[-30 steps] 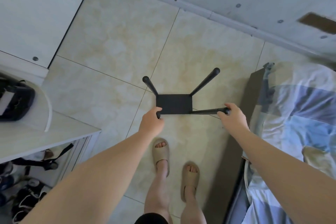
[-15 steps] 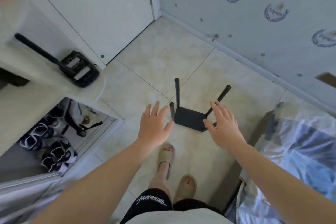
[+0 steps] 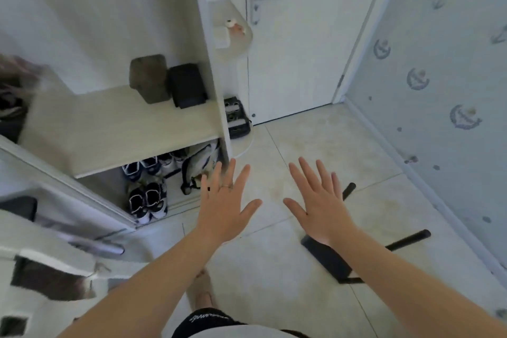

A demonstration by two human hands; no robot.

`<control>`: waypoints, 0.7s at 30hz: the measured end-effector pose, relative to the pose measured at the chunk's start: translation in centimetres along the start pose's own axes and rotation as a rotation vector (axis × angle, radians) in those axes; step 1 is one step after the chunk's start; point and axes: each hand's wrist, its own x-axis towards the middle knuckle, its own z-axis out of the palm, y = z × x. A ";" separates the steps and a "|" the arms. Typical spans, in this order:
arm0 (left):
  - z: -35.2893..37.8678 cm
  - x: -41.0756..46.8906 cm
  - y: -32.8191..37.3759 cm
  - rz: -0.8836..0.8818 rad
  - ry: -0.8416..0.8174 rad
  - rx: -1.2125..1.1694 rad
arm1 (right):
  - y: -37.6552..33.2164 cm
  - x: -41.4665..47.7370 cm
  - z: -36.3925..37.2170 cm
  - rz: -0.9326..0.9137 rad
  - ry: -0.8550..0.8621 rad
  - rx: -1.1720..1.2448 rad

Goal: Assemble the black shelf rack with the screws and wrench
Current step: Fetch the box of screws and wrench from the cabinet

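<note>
The left hand (image 3: 225, 208) and the right hand (image 3: 321, 206) were both spread flat, fingers straight, holding nothing, with a gap of bare floor (image 3: 274, 269) showing between them. The black shelf rack (image 3: 329, 261) lay on the tiles beneath the right wrist, its panel partly hidden, two legs (image 3: 408, 240) reaching toward the wall (image 3: 439, 77) on the right. The left fingertips hovered near the cabinet (image 3: 216, 77) upright edge, shoes (image 3: 148, 200) on the low shelf beyond. Open tile ran ahead to the closed door (image 3: 296, 35)
</note>
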 end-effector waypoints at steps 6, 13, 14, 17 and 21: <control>-3.5 1.1 -11.7 -0.141 0.041 0.021 | -9.3 8.7 0.2 -0.140 0.021 -0.132; -7.8 3.2 -25.1 -0.243 0.061 0.053 | -20.2 18.7 1.3 -0.201 0.005 -0.106; -8.3 3.5 -26.6 -0.250 0.073 0.051 | -21.5 19.8 1.5 -0.206 0.000 -0.086; -8.7 4.6 -30.2 -0.285 0.066 0.030 | -24.9 23.1 2.1 -0.219 -0.026 -0.062; -8.6 7.2 -33.9 -0.372 0.026 -0.030 | -27.7 28.2 3.1 -0.226 -0.069 -0.040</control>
